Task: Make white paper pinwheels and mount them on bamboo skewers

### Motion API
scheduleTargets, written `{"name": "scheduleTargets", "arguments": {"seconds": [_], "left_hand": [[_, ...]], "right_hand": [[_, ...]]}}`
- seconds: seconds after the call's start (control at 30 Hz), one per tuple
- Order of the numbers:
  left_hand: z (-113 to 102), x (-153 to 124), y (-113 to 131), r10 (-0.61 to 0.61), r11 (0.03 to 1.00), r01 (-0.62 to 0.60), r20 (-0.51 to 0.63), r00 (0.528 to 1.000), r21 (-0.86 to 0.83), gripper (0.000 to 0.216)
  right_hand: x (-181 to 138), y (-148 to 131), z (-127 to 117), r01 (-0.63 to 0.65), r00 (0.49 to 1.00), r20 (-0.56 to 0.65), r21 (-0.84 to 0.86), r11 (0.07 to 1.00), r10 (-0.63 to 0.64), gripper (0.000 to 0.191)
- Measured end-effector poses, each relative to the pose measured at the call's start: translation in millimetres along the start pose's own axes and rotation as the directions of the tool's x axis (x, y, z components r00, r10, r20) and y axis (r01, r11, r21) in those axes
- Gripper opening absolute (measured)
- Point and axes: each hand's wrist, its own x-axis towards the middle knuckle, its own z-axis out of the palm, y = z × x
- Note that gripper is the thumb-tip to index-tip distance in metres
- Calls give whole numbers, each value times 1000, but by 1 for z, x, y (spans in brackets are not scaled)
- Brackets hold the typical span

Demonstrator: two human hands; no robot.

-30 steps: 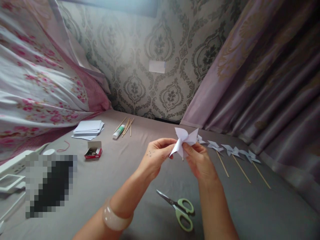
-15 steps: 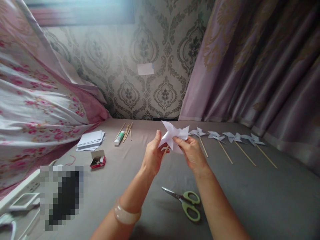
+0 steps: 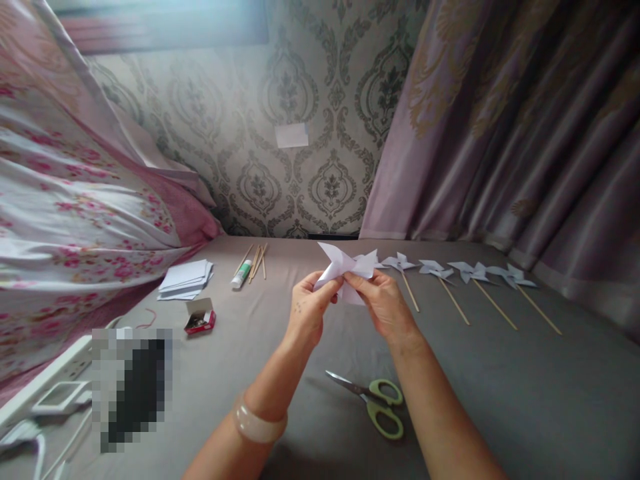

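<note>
Both hands hold a white paper pinwheel [image 3: 340,261] above the grey surface, its blades fanned out. My left hand [image 3: 311,303] is closed at its left and lower side, with the thumb pressed near the centre. From the right, my right hand [image 3: 383,297] pinches the paper beside the centre, thumb close to the other thumb. The stick that showed under the pinwheel is now hidden by my left hand. Nearer to me, green-handled scissors [image 3: 371,399] lie partly spread, blades pointing left.
Several finished pinwheels on sticks [image 3: 473,272] lie in a row at the right. On the left are stacked white papers [image 3: 185,279], a small red box [image 3: 200,319] of metal bits, a glue tube [image 3: 241,274], loose wooden sticks [image 3: 257,262] and a power strip [image 3: 60,373].
My left thumb has come down from upright onto the pinwheel's centre, beside the right thumb. The right hand keeps its pinch. The view has shifted slightly.
</note>
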Motion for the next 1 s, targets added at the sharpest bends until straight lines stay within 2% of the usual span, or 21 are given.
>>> {"name": "scheduleTargets", "arguments": {"seconds": [0.23, 0.5, 0.7, 1.0], "left_hand": [[0, -2, 0, 71, 996, -72, 19, 997, 43, 18], [-2, 0, -4, 101, 990, -104, 34, 994, 95, 20], [-5, 5, -15, 90, 991, -93, 40, 995, 97, 20], [-9, 16, -35, 12, 1000, -12, 3, 1000, 3, 19]], "right_hand": [[-3, -5, 1, 11, 999, 37, 13, 1000, -11, 28], [-2, -3, -2, 31, 999, 30, 1, 1000, -31, 30], [2, 3, -6, 51, 998, 26, -62, 997, -50, 27], [9, 15, -16, 20, 1000, -7, -205, 978, -22, 28]]}}
